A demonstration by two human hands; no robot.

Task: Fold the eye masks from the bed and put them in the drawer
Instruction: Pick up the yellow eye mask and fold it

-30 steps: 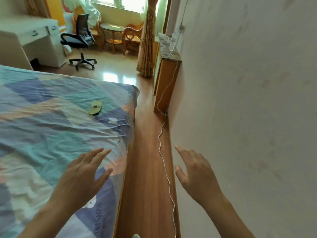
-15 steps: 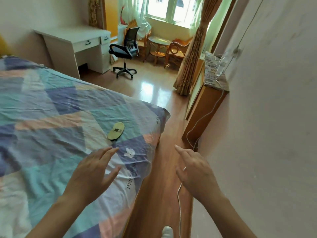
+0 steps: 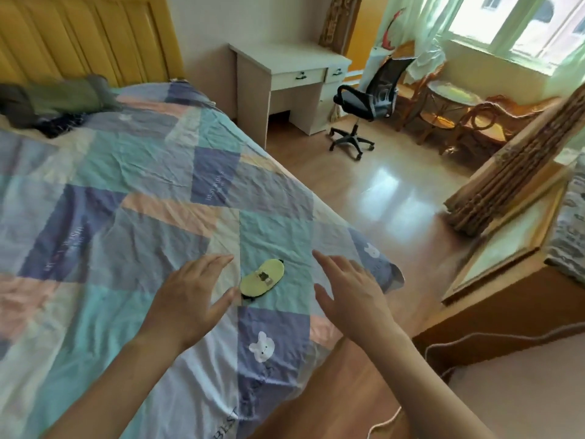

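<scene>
A yellow-green eye mask [image 3: 262, 277] lies flat on the patchwork bed cover [image 3: 126, 191], near the bed's foot corner, with a dark strap end poking out below it. My left hand [image 3: 190, 293] hovers just left of the mask, fingers spread, thumb close to its lower end. My right hand [image 3: 351, 293] hovers to the right of it, fingers apart, holding nothing. A white desk with drawers [image 3: 300, 76] stands beyond the bed.
Dark and green clothes [image 3: 53, 103] lie by the yellow headboard [image 3: 82, 39]. A black office chair [image 3: 367, 99] stands beside the desk. A wooden cabinet [image 3: 506, 280] lines the wall at right, with a white cable [image 3: 474, 339] trailing to the floor.
The view has swung left toward the bed. Both hands have moved over the cover and now flank the eye mask, which looks much closer.
</scene>
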